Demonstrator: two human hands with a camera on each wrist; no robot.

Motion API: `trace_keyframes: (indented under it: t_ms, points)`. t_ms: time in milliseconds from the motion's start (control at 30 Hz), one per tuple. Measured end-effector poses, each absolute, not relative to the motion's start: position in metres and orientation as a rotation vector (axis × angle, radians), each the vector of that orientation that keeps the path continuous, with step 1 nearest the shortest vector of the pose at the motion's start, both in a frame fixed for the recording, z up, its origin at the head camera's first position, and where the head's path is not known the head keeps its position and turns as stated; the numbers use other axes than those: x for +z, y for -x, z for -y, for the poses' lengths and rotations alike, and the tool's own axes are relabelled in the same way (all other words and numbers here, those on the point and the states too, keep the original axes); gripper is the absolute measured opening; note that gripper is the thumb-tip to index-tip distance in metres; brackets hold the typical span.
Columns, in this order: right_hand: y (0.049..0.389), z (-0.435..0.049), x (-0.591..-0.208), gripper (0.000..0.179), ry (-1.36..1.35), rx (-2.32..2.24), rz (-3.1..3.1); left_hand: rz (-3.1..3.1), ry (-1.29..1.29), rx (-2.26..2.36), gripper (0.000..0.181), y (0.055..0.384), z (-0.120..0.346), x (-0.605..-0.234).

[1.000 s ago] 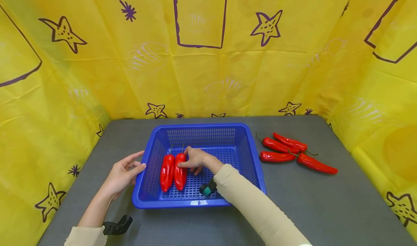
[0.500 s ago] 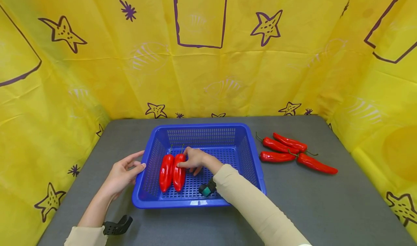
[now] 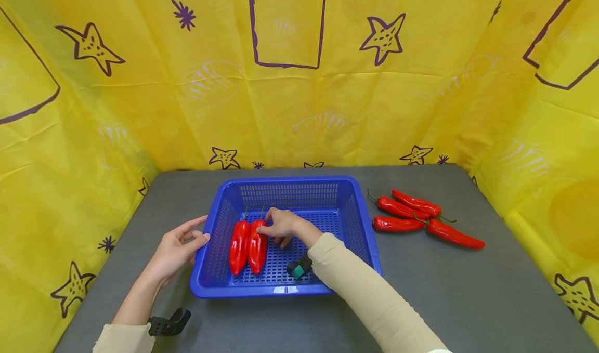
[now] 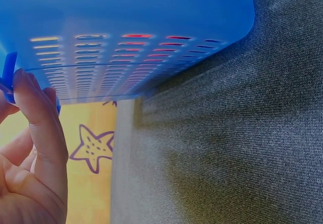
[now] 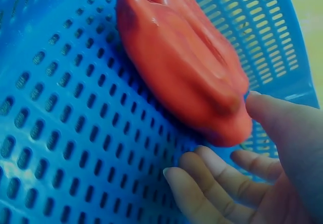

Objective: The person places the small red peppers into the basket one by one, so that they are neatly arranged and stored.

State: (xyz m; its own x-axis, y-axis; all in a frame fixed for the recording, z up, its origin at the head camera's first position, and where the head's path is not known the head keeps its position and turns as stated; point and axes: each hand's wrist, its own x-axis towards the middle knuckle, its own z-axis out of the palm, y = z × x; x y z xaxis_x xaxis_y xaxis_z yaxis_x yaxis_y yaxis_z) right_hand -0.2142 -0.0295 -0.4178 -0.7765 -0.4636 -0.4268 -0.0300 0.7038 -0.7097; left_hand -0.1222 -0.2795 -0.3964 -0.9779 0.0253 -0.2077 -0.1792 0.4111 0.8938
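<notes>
Two glossy red peppers lie side by side at the left in a blue plastic basket (image 3: 234,292), stems pointing away. My right hand (image 3: 286,225) is inside the basket beside the right-hand pepper (image 3: 257,251). In the right wrist view its thumb (image 5: 275,114) is at the pepper's stem end, while the fingers (image 5: 212,183) are spread loosely, apart from it. The other pepper (image 3: 238,249) lies against it on the left. My left hand (image 3: 174,249) holds the basket's left rim, with the rim between thumb and fingers in the left wrist view.
Several more red peppers (image 3: 451,234) lie in a loose group on the grey table (image 3: 421,290), right of the basket. A yellow curtain (image 3: 299,114) with starfish drawings encloses the table's back and sides.
Both peppers in the basket have shifted slightly left. My right hand's thumb has moved up toward the stem end, and the hand has eased slightly right. My left hand has stayed at the rim.
</notes>
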Motion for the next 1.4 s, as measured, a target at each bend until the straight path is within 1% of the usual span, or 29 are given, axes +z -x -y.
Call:
trace_keyframes:
  t_ms: [200,767,1400]
  points:
    - [0.217,0.022,-0.409,0.043,0.460,-0.885,-2.361,-2.478,0.139,1.598,0.063,0.122,0.279,-0.397]
    - [0.222,-0.002,-0.384,0.041,0.815,-0.734,-2.568,-2.490,0.147,1.583,0.063,0.122,0.279,-0.396]
    - [0.213,-0.029,-0.350,0.037,1.047,-0.775,-2.657,-2.486,0.143,1.603,0.062,0.122,0.279,-0.397]
